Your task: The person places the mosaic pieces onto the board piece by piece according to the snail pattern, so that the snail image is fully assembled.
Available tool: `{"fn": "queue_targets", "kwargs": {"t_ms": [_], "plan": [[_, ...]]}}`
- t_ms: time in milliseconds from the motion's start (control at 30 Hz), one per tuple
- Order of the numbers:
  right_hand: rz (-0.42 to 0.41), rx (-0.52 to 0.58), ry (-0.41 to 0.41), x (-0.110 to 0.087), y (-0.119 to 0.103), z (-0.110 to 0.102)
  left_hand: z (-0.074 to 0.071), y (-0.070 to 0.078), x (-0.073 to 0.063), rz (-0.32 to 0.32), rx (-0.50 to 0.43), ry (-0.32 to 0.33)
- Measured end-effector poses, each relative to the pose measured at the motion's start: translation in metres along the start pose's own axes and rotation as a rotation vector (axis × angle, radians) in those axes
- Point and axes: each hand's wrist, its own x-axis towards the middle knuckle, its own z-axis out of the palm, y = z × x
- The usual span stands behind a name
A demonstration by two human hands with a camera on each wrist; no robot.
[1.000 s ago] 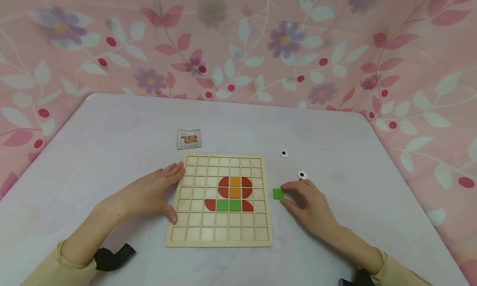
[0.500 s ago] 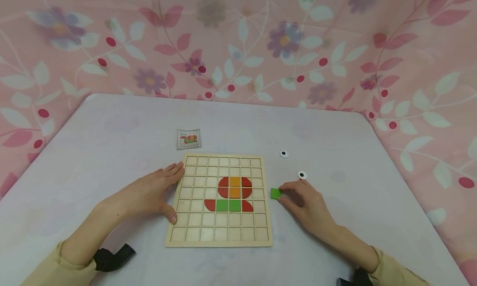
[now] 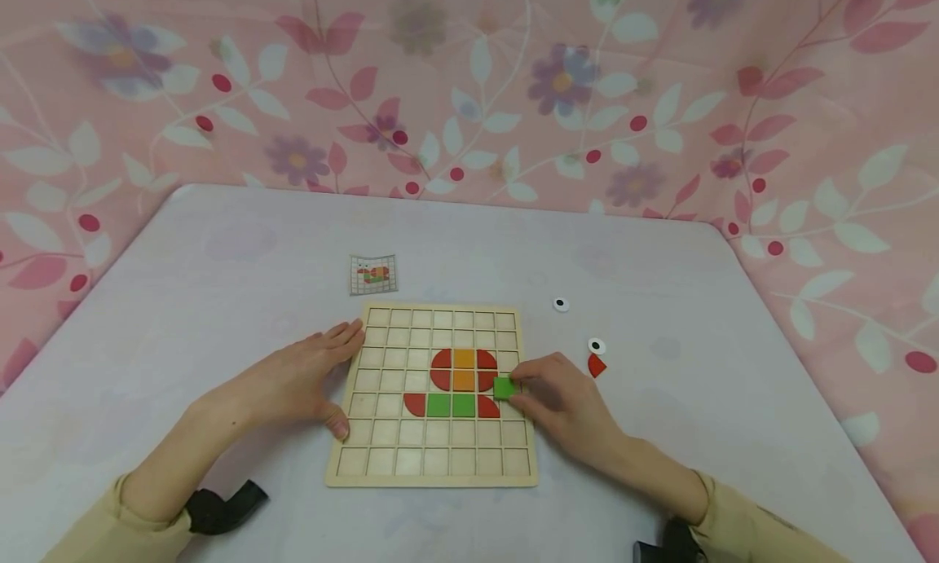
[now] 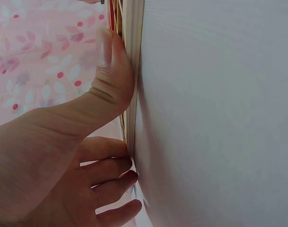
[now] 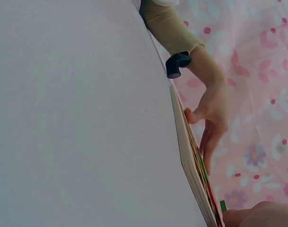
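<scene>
A wooden grid board (image 3: 433, 468) lies on the table with red quarter-circle, orange square and green square tiles set in its cells. Along its left edge rests my left hand (image 3: 293, 376), thumb and fingertips touching the frame; the left wrist view shows the thumb (image 4: 111, 71) against the board's side. My right hand (image 3: 568, 404) pinches a green square tile (image 3: 503, 388) between thumb and index finger over the board's right part, beside the red tiles. In the right wrist view this green tile (image 5: 223, 205) stands just above the board's surface at the fingertips.
A small picture card (image 3: 372, 274) with a gridded coloured design lies behind the board. To the right are two eye discs, one farther back (image 3: 561, 305) and one nearer (image 3: 597, 346), with a red quarter-circle tile (image 3: 597, 366) beside the nearer one. A floral cloth (image 3: 469, 90) hangs behind the table.
My right hand has carried the green tile left from the table to over the board, uncovering the red tile by the nearer eye disc. The left hand has stayed in place.
</scene>
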Motion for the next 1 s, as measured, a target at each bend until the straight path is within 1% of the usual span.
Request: {"fn": "queue_targets", "kwargs": {"t_ms": [133,333,700,1000], "plan": [[-0.01,0.011,-0.025,0.005,-0.003,0.007,0.0,0.0,0.0,0.001,0.003,-0.001],[-0.03,0.008,-0.038,0.014,-0.008,0.017,0.0,-0.002,0.0,0.026,0.016,0.007],[-0.066,-0.021,-0.061,0.032,-0.019,0.032,0.002,-0.004,0.001,0.018,0.009,0.004],[-0.081,-0.033,-0.115,0.048,-0.028,0.043,0.002,-0.004,0.001,0.029,0.009,0.008]]}}
